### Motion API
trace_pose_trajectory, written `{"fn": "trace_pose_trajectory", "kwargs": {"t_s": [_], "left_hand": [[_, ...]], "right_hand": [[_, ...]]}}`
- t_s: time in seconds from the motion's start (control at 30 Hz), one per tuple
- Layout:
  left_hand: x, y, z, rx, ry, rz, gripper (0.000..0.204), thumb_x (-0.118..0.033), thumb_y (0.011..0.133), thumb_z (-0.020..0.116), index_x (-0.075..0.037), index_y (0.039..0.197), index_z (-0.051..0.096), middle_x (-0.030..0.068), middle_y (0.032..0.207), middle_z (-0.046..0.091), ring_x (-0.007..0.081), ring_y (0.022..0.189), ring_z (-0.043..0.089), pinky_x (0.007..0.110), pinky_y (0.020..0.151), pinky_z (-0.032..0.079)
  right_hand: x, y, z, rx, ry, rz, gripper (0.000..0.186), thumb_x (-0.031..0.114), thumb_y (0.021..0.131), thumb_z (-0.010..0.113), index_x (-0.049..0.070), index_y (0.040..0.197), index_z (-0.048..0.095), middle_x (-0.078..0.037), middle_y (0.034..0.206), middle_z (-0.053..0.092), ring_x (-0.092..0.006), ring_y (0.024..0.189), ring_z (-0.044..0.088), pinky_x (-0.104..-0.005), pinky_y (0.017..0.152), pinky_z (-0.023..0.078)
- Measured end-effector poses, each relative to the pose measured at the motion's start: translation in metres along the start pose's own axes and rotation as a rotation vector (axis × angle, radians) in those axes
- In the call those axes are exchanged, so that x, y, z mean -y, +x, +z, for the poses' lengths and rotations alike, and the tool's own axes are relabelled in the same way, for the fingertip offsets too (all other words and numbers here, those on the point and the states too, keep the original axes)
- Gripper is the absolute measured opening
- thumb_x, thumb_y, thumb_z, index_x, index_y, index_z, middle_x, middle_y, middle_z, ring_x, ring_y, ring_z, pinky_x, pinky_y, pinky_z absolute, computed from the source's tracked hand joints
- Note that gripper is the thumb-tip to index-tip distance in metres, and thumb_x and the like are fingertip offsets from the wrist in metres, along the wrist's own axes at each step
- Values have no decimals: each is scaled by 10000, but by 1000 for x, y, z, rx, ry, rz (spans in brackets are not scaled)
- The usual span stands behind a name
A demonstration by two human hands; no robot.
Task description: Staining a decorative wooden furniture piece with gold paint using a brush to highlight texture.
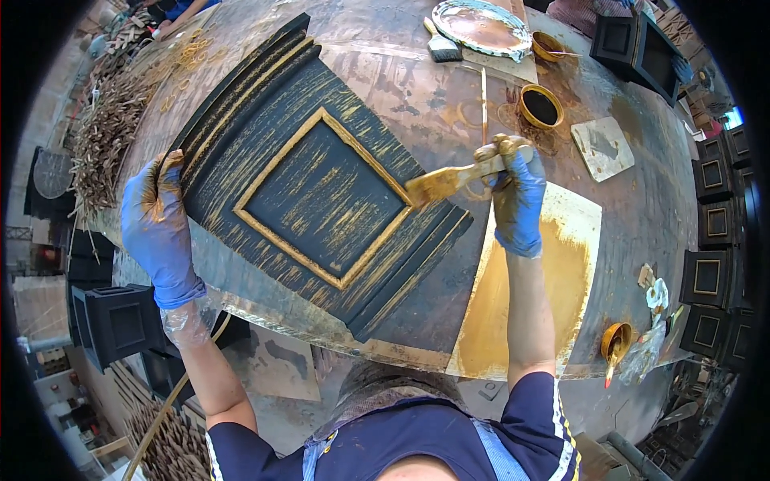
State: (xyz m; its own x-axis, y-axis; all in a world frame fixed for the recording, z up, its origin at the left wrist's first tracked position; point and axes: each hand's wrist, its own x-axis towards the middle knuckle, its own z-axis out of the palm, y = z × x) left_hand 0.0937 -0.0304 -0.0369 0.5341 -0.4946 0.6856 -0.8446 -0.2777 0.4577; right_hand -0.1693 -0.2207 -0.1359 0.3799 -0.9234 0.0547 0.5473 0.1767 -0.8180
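- At the middle of the frame lies a black square panel with stepped mouldings, a raised gold-edged inner frame and streaks of gold brushed over the black; it sits tilted like a diamond on the stained worktable.
- Left hand, in a blue glove smeared with gold, is curled over the panel's left corner at centre left, fingers wrapped on the edge and gripping it.
- Right hand, also blue-gloved, is closed round the handle of a flat paintbrush right of centre; the gold-loaded bristles point left and touch the panel's right side, just by the inner frame's corner.
- Beneath the right forearm, a pale board coated with gold paint lies on the table, touching the panel's lower right edge.
- Toward the upper right stands a round tin of dark paint, with a second tin, a wide brush and a round tray higher up.
- Along the right rim, finished black boxes with gold frames are stacked.
- Upper left holds a heap of small wooden pieces.
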Motion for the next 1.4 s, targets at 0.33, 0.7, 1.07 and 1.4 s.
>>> {"fn": "trace_pose_trajectory", "kwargs": {"t_s": [0.33, 0.7, 1.07, 1.4], "left_hand": [[-8, -1, -1, -15, 66, 13, 154, -97, 755, 557, 12, 862, 575, 57, 783, 587, 103, 708, 528, 214, 668, 411], [-14, -3, -6, -18, 115, 110, 149, -84, 742, 569, 14, 853, 582, 55, 770, 580, 110, 706, 529, 213, 665, 410], [-17, -4, -7, -44, 53, 102, 141, -82, 715, 595, -8, 835, 603, 50, 746, 567, 110, 688, 524, 213, 655, 410], [-21, -3, -7, -96, 11, 118, 137, -71, 693, 610, -24, 822, 610, 41, 719, 559, 113, 654, 520, 209, 621, 408]], "right_hand": [[6, -7, -5, -94, -8, -92, 148, 167, 794, 497, 52, 888, 498, -106, 762, 572, -134, 640, 536, -220, 522, 407], [27, -51, 33, -86, -252, -192, 111, 98, 805, 471, 40, 899, 460, -112, 806, 563, -161, 692, 551, -231, 531, 418], [31, -51, 52, -70, -257, -343, 127, 54, 790, 485, 47, 910, 441, -111, 866, 543, -184, 761, 558, -234, 538, 442], [32, -38, 64, -50, -252, -297, 127, 48, 793, 475, 38, 916, 444, -101, 843, 552, -193, 742, 562, -247, 539, 457]]}}
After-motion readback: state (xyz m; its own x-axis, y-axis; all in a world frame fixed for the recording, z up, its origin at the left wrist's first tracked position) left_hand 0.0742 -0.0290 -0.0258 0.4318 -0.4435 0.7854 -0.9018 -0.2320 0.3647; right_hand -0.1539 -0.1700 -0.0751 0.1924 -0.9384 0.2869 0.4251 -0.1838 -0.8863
